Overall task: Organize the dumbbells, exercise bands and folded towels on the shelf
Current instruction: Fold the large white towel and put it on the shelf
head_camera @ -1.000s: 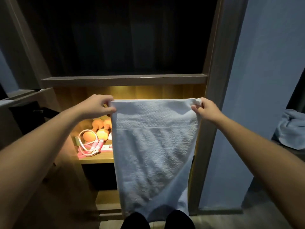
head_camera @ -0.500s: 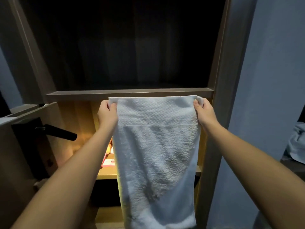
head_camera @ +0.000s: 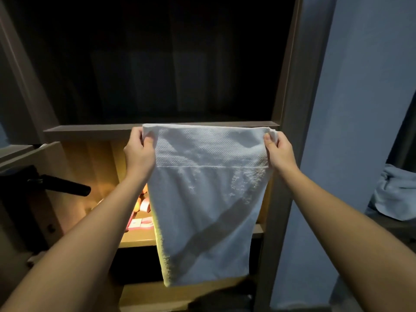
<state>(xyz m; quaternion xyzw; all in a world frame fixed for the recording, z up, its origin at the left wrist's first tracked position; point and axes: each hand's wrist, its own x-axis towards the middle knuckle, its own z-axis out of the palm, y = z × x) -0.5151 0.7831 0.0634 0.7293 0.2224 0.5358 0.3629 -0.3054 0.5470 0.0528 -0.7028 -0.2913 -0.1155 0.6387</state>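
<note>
left hand (head_camera: 140,152) pinches towel (head_camera: 209,199) top left corner; right hand (head_camera: 279,152) pinches top right | towel hangs before shelf (head_camera: 94,131)

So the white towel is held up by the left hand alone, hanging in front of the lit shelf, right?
No, both hands hold it. The head view shows the left hand and the right hand each pinching a top corner of the white towel, hanging in front of the lit shelf.

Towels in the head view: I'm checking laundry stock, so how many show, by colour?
White terry towel, pinched at its top corners by left hand and right hand: 1
Pale blue crumpled towel at the right edge: 1
Total: 2
</note>
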